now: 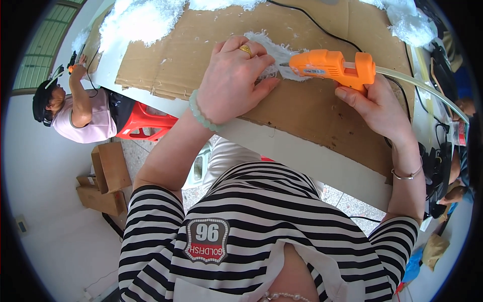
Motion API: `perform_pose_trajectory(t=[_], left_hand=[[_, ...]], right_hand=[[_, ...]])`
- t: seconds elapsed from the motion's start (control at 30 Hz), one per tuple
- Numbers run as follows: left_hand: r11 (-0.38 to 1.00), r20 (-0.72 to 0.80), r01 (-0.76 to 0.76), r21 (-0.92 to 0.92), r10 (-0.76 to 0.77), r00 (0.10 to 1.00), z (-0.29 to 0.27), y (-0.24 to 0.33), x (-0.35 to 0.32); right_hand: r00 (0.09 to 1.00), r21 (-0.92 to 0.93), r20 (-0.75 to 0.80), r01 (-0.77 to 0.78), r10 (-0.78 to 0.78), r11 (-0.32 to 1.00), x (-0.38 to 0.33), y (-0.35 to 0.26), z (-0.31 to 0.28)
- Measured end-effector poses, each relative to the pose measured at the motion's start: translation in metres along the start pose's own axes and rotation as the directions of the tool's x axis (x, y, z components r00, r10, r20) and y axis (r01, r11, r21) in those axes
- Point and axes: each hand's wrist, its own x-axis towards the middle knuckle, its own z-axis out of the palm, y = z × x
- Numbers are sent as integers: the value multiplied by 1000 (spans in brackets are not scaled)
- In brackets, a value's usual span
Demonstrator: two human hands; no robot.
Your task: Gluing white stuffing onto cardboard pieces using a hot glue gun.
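Note:
My right hand [381,106] is wrapped round the handle of an orange hot glue gun [322,64]. Its nozzle points left, close to the fingers of my left hand [236,83]. A long translucent glue stick [402,75] runs out of the back of the gun and bends away to the right. The fingers of my left hand are curled onto a white fluffy piece [269,46] with frayed fibres. Part of that piece is hidden under the hand, and it lies on a brown cardboard sheet [312,113].
White fluff [141,20] is heaped at the far left, with more fluff [412,27] at the far right. A black cable [322,27] crosses the cardboard. Left of the table, a co-worker [83,113] sits near a red stool [146,121]. Cardboard boxes [108,168] stand on the floor.

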Motion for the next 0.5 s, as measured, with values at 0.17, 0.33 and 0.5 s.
perform_pose_trajectory(t=[0.17, 0.33, 0.5], left_hand=[[1000, -40, -20, 15, 20, 999, 3, -2, -1], [1000, 27, 3, 20, -4, 1000, -2, 0, -1], [1000, 21, -2, 31, 1, 1000, -1, 2, 0]], right_hand=[[997, -99, -35, 71, -75, 993, -1, -4, 7], [989, -202, -76, 108, -126, 973, 0, 1, 10], [983, -309, -90, 124, -159, 943, -3, 1, 7]])
